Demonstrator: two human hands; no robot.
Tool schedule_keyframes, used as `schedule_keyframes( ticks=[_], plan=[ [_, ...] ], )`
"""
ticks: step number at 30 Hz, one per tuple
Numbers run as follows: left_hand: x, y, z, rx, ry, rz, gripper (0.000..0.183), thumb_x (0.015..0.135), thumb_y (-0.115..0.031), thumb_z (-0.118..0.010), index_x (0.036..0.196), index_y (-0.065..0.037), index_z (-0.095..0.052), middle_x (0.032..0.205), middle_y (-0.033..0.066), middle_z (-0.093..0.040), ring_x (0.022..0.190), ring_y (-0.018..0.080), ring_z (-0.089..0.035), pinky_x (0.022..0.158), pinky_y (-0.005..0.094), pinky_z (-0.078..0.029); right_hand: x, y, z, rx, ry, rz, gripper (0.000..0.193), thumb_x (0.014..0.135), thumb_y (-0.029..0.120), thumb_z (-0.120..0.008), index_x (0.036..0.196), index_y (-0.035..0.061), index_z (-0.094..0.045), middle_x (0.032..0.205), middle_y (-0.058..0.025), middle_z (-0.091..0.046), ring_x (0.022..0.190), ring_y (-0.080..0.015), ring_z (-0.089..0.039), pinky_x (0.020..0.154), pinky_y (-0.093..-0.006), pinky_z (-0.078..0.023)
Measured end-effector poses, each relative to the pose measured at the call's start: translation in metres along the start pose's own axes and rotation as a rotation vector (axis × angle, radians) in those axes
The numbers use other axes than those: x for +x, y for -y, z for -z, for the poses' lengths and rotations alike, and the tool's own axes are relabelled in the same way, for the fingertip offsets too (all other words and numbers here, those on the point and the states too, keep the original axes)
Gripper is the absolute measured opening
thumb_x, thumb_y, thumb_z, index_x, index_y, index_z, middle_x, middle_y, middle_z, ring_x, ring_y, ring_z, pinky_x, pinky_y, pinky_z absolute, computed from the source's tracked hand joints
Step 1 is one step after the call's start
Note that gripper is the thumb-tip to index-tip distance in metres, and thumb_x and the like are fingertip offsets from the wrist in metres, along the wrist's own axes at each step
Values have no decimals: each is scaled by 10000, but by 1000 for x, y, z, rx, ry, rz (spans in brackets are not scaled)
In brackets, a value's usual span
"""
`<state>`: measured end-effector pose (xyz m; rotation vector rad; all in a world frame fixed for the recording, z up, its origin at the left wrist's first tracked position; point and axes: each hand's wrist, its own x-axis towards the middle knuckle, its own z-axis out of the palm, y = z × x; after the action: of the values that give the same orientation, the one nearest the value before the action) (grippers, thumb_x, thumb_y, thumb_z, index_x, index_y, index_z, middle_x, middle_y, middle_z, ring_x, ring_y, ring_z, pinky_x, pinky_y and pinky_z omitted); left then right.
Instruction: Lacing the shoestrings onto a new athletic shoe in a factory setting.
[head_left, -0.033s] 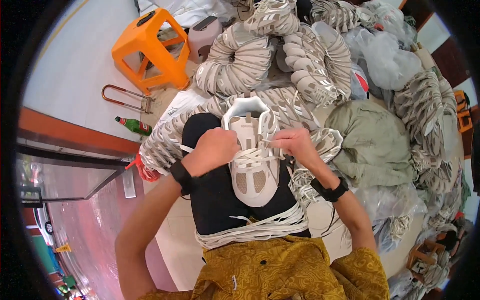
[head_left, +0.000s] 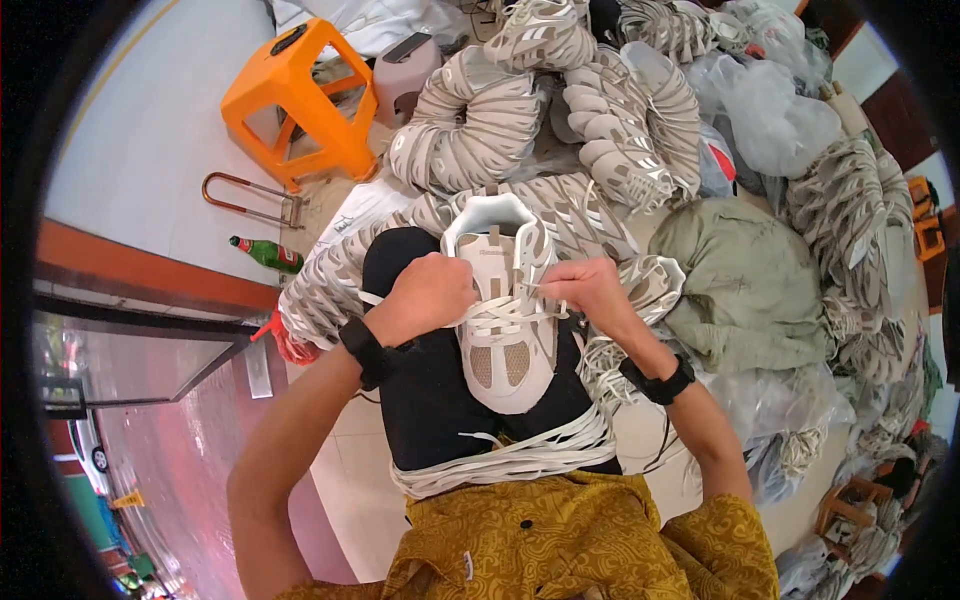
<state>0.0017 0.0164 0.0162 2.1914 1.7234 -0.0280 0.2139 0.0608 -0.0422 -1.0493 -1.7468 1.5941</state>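
Observation:
A cream-and-beige sneaker (head_left: pixel 510 375) lies across my black-trousered thighs, its toe toward me. White shoelace (head_left: pixel 497 318) crosses its lower eyelets; the upper eyelets at right look unlaced. My left hand (head_left: pixel 432 292) is closed against the shoe's left eyelet edge. Its fingertips are hidden, and a white lace tail sticks out on its far left side. On the right, my right hand (head_left: pixel 592 290) pinches a thin lace end beside the right eyelets. A bundle of loose white laces (head_left: pixel 510 466) is draped over my lap below the toe.
Long stacks of matching sneakers (head_left: pixel 465 125) curve around the floor ahead. At left are an orange stool (head_left: pixel 300 105), a green bottle (head_left: pixel 266 253) and a U-shaped metal bar (head_left: pixel 252 200). A green cloth sack (head_left: pixel 740 285) and plastic bags (head_left: pixel 775 105) lie to the right.

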Motion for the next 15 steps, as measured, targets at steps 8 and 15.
schedule_keyframes(
  ticks=[8, 15],
  plan=[
    [-8, -21, -7, 427, -299, -393, 58, 680, -77, -528, 638, -48, -499, 580, 136, -539, 603, 260, -575, 512, 394, -439, -5, -10, -15, -117, -96, 150, 114, 713, 101, -606, 738, -8, -631, 586, -65, -570, 526, -101, -513, 496, -246, -408],
    [12, -33, -19, 179, -375, -174, 64, 704, -79, -517, 663, -30, -525, 633, 139, -555, 627, 298, -562, 544, 405, -437, 2, -12, -11, -368, -119, 336, 140, 678, 169, -588, 676, 29, -599, 624, -117, -576, 582, -276, -572, 524, -352, -452]
  ],
)
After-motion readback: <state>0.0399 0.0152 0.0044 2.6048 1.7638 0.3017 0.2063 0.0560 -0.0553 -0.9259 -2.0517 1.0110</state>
